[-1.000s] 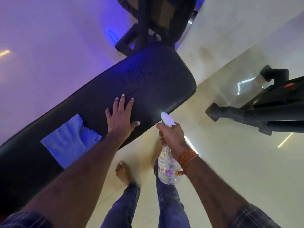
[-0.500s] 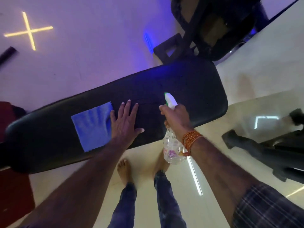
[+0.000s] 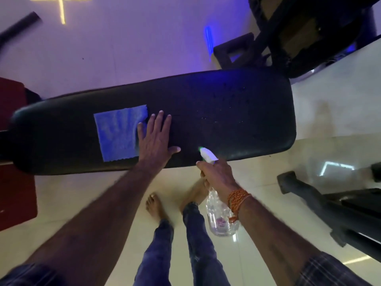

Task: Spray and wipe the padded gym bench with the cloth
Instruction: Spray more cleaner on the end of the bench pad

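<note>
- Two bare hands are at work over a black padded bench [image 3: 206, 104] that runs across the view from left to right.
- Left hand [image 3: 153, 139] lies flat on the padding, palm down, fingers spread and holding nothing; its little-finger side touches the right edge of the cloth.
- Blue cloth [image 3: 118, 133] is spread flat on the left half of the bench, its scalloped near edge close to the bench's near side.
- Right hand [image 3: 217, 175] is wrapped around the neck of a clear spray bottle [image 3: 220, 217], just off the bench's near edge; the white nozzle with a green tip points at the padding.
- Small droplets speckle the right part of the bench top.
- Orange beads [image 3: 237, 200] circle the right wrist.
- Bare feet and blue jeans stand on the pale glossy floor [image 3: 288, 141] below the bench.
- Dark equipment frames sit at the right and upper right.
</note>
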Available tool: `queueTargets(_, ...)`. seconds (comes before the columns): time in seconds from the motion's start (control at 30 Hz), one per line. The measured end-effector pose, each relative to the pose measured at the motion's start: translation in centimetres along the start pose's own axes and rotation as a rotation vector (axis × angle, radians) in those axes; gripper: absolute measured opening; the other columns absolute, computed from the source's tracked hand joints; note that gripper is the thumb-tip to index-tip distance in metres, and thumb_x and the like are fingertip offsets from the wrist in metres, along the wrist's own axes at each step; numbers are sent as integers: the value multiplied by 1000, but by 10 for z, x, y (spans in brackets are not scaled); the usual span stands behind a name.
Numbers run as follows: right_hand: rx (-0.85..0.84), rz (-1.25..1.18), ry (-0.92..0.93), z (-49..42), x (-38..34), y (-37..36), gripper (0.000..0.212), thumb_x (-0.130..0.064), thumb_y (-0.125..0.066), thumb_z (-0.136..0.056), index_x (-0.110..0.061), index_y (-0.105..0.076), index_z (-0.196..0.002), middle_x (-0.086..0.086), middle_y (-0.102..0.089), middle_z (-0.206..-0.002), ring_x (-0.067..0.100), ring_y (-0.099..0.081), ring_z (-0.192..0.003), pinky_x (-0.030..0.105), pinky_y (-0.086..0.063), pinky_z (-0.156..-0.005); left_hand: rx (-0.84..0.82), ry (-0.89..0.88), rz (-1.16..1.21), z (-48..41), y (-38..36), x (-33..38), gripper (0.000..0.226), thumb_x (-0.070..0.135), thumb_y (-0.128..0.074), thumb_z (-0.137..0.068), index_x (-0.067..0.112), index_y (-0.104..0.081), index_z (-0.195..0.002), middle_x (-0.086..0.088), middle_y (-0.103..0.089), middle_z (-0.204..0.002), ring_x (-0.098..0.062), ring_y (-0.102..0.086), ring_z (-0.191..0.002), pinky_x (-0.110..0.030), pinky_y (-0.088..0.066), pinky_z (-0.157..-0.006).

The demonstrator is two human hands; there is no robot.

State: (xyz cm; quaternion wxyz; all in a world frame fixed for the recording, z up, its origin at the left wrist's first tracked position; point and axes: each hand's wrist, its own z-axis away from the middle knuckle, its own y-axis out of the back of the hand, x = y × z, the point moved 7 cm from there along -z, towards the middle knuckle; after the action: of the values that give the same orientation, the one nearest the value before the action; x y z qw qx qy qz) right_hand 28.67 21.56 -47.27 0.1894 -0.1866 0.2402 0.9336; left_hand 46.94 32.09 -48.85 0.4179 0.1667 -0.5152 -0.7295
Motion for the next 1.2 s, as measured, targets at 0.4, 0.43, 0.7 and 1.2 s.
queueTargets(0.4,14,70,230,-22,-100,-30,24,-38,-68,-80,-17,-62,-71,5,-74,-73,19,-59,-44,27,-48,-44,25,-21,189,20,8,-16,98,37,-78,-87,13,-20,-163,-9,-14,-172,-31,-17,-157,-46,-22,-125)
queueTargets(0.43,18,104,226,-23,-101,-31,23,-37,-68,-81,-17,-62,-71,6,-74,-73,19,-61,-46,28,-50,-46,50,-52,219,23,12,-17,92,36,-77,-89,11,-26,-161,-11,-21,-170,-32,-23,-155,-45,-27,-123)
queueTargets(0.7,13,66,254,-14,-96,-31,14,-26,-71,-86,-18,-66,-77,5,-69,-74,16,-52,-44,23,-42,-43,280,152,154,11,42,-97,67,38,-52,-103,17,-28,-162,-7,-20,-171,-30,-18,-158,-51,-22,-119)
queueTargets(1.2,9,-143,857,49,-214,-123,31,-40,-66,-99,-15,-64,-117,7,-69,-105,30,-68,-95,53,-57,-90,444,429,858,72,50,-208,37,32,-64,-96,18,-43,-70,3,-45,-63,-12,-44,-61,-26,-35,-55)
